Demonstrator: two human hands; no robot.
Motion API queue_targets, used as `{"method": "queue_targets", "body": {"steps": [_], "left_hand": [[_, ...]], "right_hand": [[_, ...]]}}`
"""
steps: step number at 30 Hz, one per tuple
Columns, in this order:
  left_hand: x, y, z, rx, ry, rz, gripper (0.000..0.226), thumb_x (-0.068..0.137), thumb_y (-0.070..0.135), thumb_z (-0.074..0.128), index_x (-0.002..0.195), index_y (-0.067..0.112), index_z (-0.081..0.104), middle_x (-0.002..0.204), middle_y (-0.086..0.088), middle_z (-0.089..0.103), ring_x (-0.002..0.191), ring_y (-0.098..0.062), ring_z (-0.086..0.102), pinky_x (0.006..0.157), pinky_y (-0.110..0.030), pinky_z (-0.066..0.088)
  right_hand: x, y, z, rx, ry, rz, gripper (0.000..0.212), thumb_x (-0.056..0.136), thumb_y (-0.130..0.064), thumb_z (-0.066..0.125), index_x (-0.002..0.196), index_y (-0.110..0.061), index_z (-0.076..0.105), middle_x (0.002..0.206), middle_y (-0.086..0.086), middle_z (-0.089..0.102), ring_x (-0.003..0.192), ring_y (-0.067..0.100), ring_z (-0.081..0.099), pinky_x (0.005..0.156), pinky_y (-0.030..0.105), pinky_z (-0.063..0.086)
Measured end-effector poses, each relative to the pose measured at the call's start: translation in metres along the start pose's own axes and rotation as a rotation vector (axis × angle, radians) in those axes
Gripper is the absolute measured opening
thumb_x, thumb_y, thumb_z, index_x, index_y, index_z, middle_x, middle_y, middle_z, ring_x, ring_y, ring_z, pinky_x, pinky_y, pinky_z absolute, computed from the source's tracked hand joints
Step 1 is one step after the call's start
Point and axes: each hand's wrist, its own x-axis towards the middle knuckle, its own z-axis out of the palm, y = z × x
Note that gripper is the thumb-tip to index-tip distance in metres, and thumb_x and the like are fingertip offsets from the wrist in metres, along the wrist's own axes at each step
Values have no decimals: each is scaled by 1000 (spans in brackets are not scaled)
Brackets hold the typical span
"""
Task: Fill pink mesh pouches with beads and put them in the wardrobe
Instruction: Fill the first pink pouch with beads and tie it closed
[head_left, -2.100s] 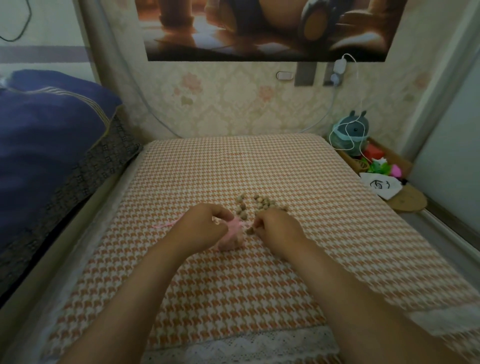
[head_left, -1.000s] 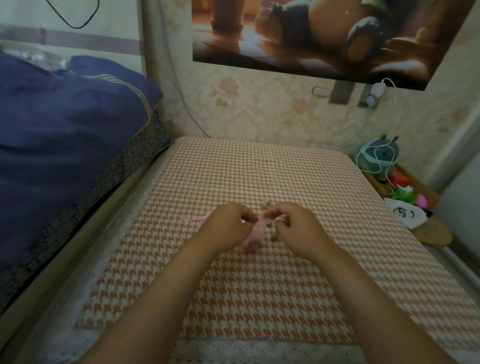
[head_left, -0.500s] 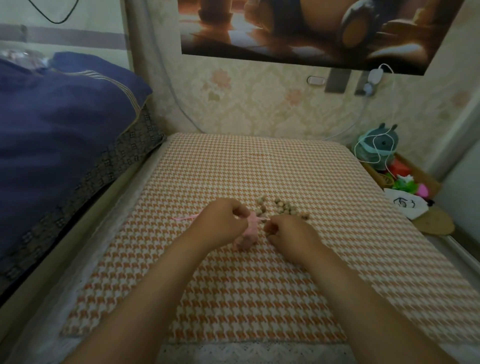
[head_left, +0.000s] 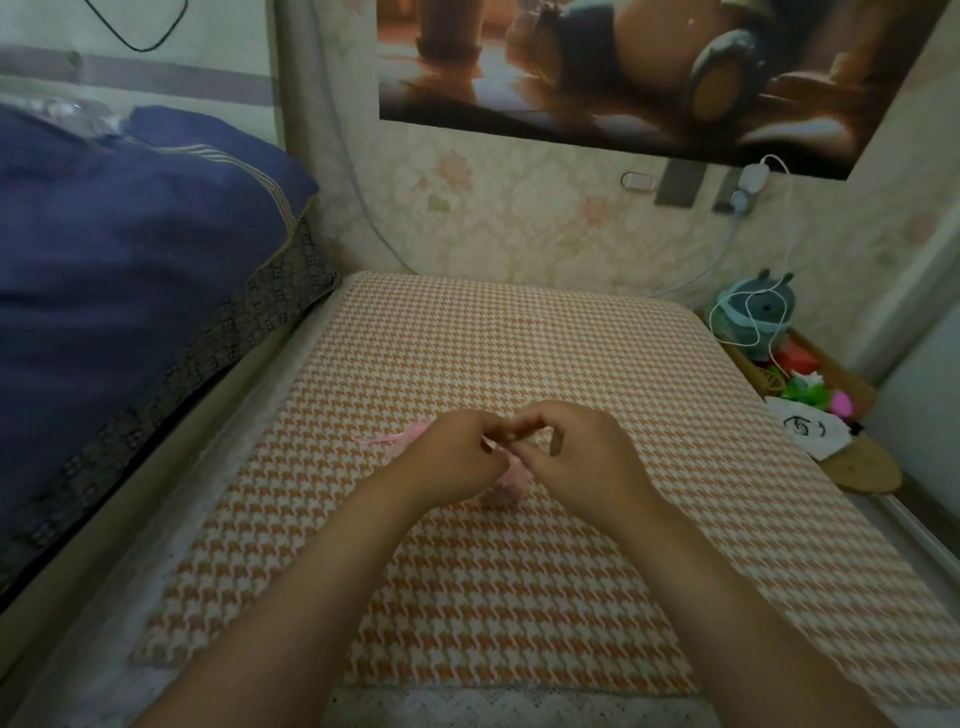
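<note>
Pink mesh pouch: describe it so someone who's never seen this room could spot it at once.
On the orange-and-white houndstooth mat in mid-view, the left hand and right hand meet near the centre. The pink mesh pouch is the small soft bundle low between them. Nothing else on the mat is pink except its thin ribbon trailing left.

Across the middle of the frame the cloth (head_left: 519, 353) is orange-and-white houndstooth, edged with white lace (head_left: 519, 709) at the bottom. At centre, the pink mesh pouch (head_left: 506, 486) trails a pink ribbon (head_left: 384, 438). At upper left is a navy quilt (head_left: 130, 234) with pale stripes. The wallpaper (head_left: 519, 223) is cream with faded pink flowers.
</note>
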Motion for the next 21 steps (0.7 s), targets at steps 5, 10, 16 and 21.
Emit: {"method": "queue_targets", "body": {"steps": [5, 10, 16, 21], "left_hand": [[1, -6, -2, -18, 2, 8, 26, 86, 12, 58, 105, 24, 73, 93, 11, 69, 60, 11, 55, 57, -6, 38], [2, -11, -2, 8, 15, -40, 34, 88, 12, 56, 117, 22, 69, 117, 9, 67, 86, 1, 58, 74, -11, 43], [5, -11, -1, 25, 27, -46, 31, 90, 18, 59, 118, 21, 70, 121, 8, 66, 96, -3, 58, 79, -17, 46], [6, -9, 1, -20, 20, -48, 30, 85, 11, 59, 106, 24, 74, 108, 12, 70, 89, 4, 61, 75, -14, 50]], "right_hand": [[3, 7, 11, -181, -73, -79, 17, 91, -39, 66, 104, -35, 75, 104, -16, 69, 77, -8, 54, 68, 18, 38], [7, 21, 6, -137, -1, 36, 16, 95, -31, 61, 105, -35, 73, 105, -18, 61, 85, -1, 59, 73, 24, 50], [4, 61, 2, -229, -51, 267, 19, 94, -28, 63, 110, -31, 73, 115, -11, 67, 101, 9, 62, 83, 29, 51], [4, 67, 15, -322, -192, 303, 26, 92, -36, 63, 117, -37, 70, 119, -11, 65, 105, 13, 62, 83, 31, 50]]}}
